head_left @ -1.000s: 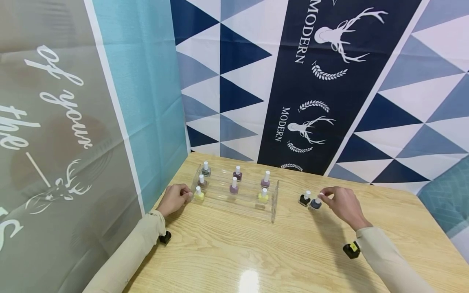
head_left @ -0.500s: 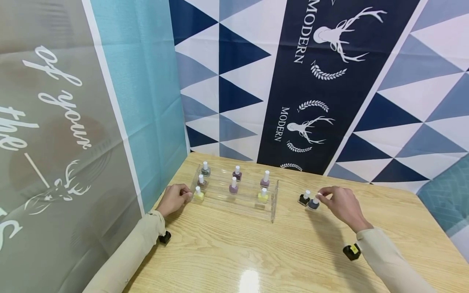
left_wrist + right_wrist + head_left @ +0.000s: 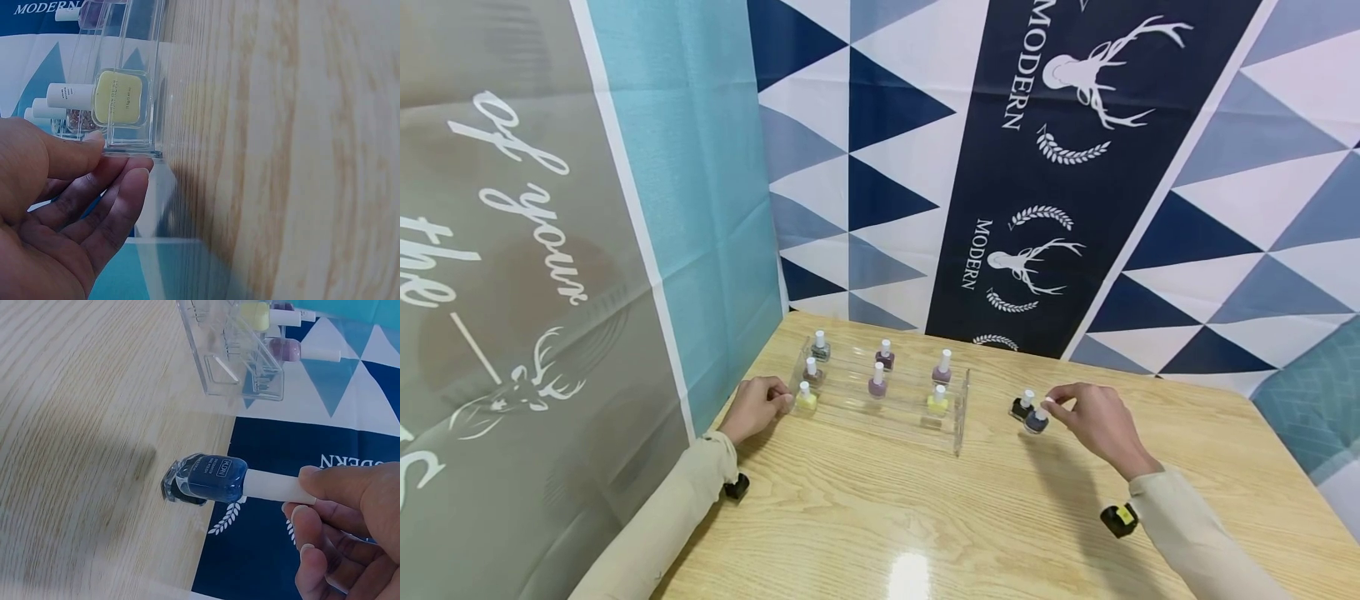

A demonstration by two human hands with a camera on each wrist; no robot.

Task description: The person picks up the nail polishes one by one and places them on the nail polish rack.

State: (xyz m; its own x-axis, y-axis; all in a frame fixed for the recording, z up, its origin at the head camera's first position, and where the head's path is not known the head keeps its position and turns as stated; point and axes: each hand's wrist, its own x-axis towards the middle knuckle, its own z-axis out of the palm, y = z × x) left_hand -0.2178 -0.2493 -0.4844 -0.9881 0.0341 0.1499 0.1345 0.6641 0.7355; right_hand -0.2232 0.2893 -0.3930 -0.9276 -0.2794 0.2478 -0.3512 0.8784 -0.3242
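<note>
My right hand (image 3: 1097,421) pinches the white cap of a dark blue nail polish bottle (image 3: 215,478) between thumb and fingers. Just behind it a black nail polish bottle (image 3: 1022,407) stands on the table, partly covered in the right wrist view. Whether the blue bottle touches the table I cannot tell. At the left end of a clear stepped display rack (image 3: 857,423), my left hand (image 3: 757,408) pinches the end panel, thumb inside and fingers outside. Close to that thumb, a yellow nail polish bottle (image 3: 119,99) stands in the lowest tier.
Several more bottles stand in the rack, including a mauve one (image 3: 877,387), a dark purple one (image 3: 885,360) and a second yellow one (image 3: 937,403). Patterned cloth (image 3: 887,167) hangs along the wooden table's (image 3: 850,517) back and left sides.
My right hand has shifted the dark blue bottle slightly left and nearer to me, in front of the black bottle. The left hand keeps its place on the rack.
</note>
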